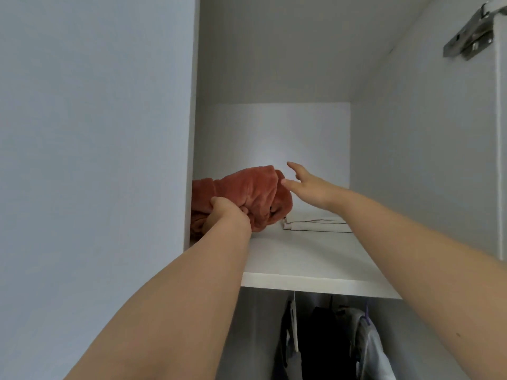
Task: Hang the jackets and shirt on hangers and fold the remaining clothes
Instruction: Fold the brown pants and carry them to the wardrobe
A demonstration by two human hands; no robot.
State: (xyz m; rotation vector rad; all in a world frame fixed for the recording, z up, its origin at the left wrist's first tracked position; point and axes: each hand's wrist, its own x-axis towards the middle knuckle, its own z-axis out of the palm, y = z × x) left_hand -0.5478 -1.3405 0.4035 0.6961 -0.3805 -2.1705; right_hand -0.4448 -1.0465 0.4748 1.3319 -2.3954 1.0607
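Overhead, a white wardrobe (411,133) stands open, its upper shelf (315,259) crossing the middle of the view. Below the shelf, dark and pale garments (323,338) hang on hangers, one white hanger (294,325) and one purple hanger (366,319) showing.

On the shelf's left end, against the side wall, lies a bunched rust-red fleece garment (252,193). Just to its right a folded white cloth (315,224) lies flat on the shelf.

The left hand (227,212) has its fingers curled into the fleece's front edge, gripping it. The right hand (310,187) reaches in above the white cloth, fingers straight and spread, holding nothing, its fingertips close beside the fleece's right side; contact cannot be made out.

A metal hinge (472,37) sits at top right.
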